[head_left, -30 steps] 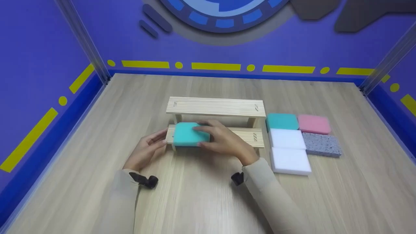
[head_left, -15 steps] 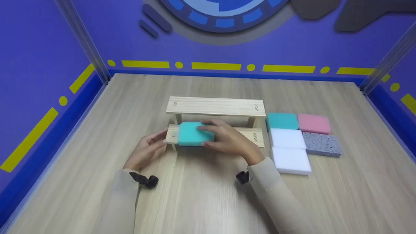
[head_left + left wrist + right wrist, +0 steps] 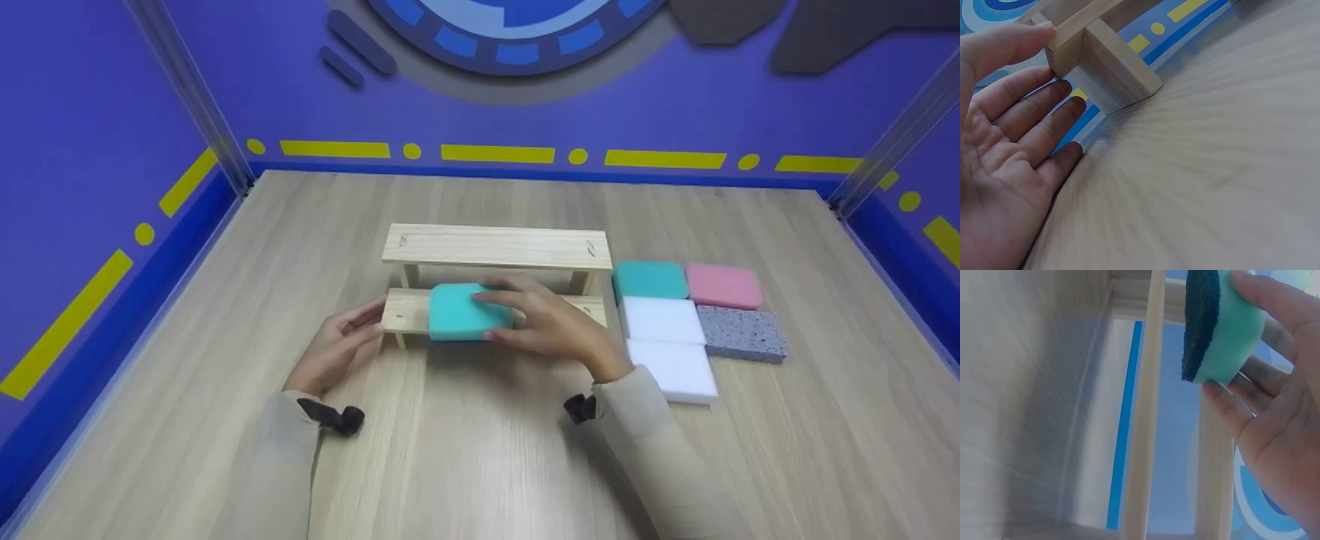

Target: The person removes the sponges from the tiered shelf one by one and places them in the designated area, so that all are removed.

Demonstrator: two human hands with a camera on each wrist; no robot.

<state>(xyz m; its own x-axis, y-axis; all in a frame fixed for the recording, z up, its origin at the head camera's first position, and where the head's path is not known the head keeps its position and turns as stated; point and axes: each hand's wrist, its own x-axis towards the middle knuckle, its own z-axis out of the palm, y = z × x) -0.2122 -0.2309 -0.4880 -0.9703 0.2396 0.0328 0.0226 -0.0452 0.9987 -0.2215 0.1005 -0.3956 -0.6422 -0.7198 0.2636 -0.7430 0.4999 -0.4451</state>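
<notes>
A teal scouring sponge [image 3: 469, 311] with a dark scrubbing layer underneath is in my right hand [image 3: 551, 319]. Thumb and fingers grip its right side. The right wrist view shows a gap between the dark layer and the front board, so the sponge [image 3: 1230, 332] hangs just above it. Two wooden boards on legs form a stepped rack [image 3: 495, 246], the back one higher. At the front board's left end, my left hand [image 3: 341, 345] holds the corner between thumb and index finger; its other fingers [image 3: 1044, 126] extend loosely below.
Right of the rack lie a teal sponge [image 3: 651, 280], a pink sponge [image 3: 724, 286], two white foam blocks [image 3: 664, 320] and a speckled grey block [image 3: 742, 334], packed close together. Blue panels [image 3: 510, 120] wall in the back and sides of the wooden table [image 3: 480, 465].
My right hand has carried the teal sponge rightward along the front board, exposing more of its left end. The left hand has stayed in place.
</notes>
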